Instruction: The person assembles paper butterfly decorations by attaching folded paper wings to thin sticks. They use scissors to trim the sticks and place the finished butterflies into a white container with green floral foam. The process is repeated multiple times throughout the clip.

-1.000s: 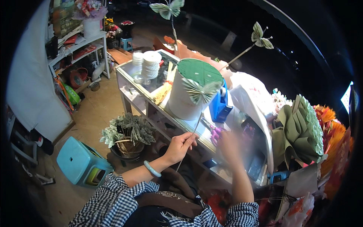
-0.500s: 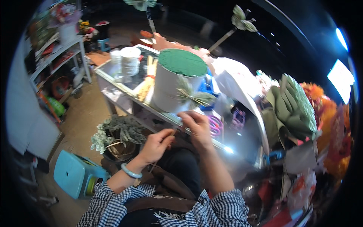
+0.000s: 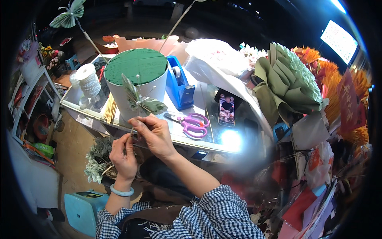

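Observation:
My left hand, with a pale bracelet on its wrist, pinches the lower part of a thin stick. Just above it, my right hand grips the same stick between thumb and fingertips. At the stick's upper end is a folded green paper butterfly with bead-tipped feelers. It overlaps the front of a white round bucket topped with green floral foam. Two more sticks rise at the foam's far edge, the left one bearing another butterfly; their lower ends are hard to make out.
Right of the bucket are a blue tape dispenser, purple-handled scissors and a phone. To its left stand a spool of white beads and a bundle of sticks. A blue stool is at lower left.
The view has swung, so the bucket and table sit further left, with more of the table's right side visible. My hands have drawn closer together on the stick.

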